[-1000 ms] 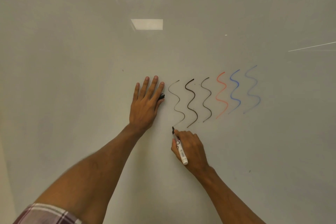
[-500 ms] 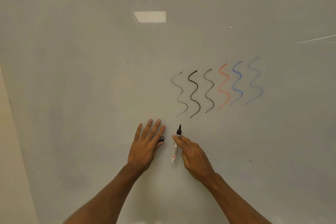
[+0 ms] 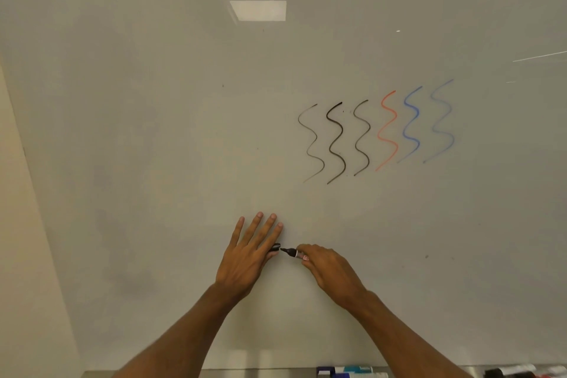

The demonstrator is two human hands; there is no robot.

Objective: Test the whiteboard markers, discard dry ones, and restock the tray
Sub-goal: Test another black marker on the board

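I note the left hand [image 3: 245, 255], fingers spread, apparently pinching the cap [image 3: 275, 247] under its thumb; the right hand [image 3: 329, 270] pinches the marker [image 3: 292, 252], whose tip is just beside the cap.

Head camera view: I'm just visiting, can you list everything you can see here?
whiteboard: one, white, fills most of the view
wavy test lines: six, three black, one red, two blue, side by side right of centre on the board
light reflections: two, bright white, top of the board
wall: one strip, beige, left edge
tray: one, grey, along the bottom edge
tray markers: several, cut off by the frame edge, blue, teal, black and red parts, right part of the tray
marker: one, uncapped, black tip, in the right hand
cap: one, black, in the left hand
left hand: fingers straight, cap at the thumb side
right hand: fingers gripping the marker, tip pointing at the cap
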